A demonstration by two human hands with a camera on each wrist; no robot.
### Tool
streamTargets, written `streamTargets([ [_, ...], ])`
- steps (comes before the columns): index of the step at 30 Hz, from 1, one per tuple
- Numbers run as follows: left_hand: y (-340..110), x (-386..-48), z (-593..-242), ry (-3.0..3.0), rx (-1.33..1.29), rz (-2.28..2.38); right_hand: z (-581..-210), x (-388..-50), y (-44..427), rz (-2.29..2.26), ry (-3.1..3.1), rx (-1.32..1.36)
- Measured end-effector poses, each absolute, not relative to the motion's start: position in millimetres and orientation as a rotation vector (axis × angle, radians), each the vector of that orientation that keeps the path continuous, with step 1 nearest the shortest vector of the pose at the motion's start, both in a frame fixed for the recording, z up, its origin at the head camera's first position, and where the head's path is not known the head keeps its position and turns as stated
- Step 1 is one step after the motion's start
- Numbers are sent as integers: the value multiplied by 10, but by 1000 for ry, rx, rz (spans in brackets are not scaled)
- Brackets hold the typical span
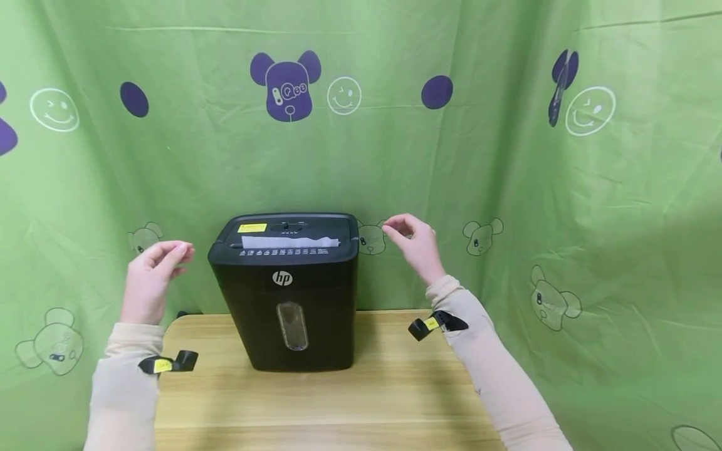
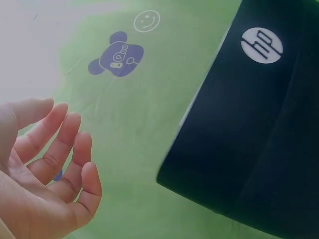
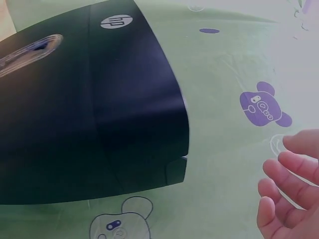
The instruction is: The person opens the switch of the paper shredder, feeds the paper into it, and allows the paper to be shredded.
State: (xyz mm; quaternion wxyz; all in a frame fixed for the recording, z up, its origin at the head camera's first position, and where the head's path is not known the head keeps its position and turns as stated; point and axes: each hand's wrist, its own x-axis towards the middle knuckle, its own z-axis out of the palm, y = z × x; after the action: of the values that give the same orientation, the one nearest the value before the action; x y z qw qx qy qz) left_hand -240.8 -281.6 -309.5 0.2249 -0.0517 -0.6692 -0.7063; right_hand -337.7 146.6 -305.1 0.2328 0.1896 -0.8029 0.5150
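Note:
A black paper shredder [image 1: 287, 288] with an HP logo stands upright on the table. In its top slot sits a strip of white paper [image 1: 287, 242] with an uneven upper edge. To the shredder's left my left hand [image 1: 152, 275] is raised, fingers loosely bent and holding nothing. My right hand [image 1: 416, 244] hovers to the right of the shredder's top, also holding nothing, with thumb and index finger close together. Both wrist views show a gap between each hand and the shredder [image 2: 239, 124].
The light wooden table [image 1: 316, 404] has a rounded back left corner. A green curtain [image 1: 389, 163] with bear and smiley prints hangs behind and along both sides. Each sleeve carries a black wrist strap [image 1: 445, 321].

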Motion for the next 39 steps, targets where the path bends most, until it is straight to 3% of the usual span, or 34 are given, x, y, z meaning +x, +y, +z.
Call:
streamTargets([
  [17,-2773,-2446,-3537,-1442,178,-2196,-3295,-3307,1343,1422,-2160,546],
  [39,-2628,-3111,-3580,-1765,425,-2037,-2687,-3605,1073,1342,-2184,627],
])
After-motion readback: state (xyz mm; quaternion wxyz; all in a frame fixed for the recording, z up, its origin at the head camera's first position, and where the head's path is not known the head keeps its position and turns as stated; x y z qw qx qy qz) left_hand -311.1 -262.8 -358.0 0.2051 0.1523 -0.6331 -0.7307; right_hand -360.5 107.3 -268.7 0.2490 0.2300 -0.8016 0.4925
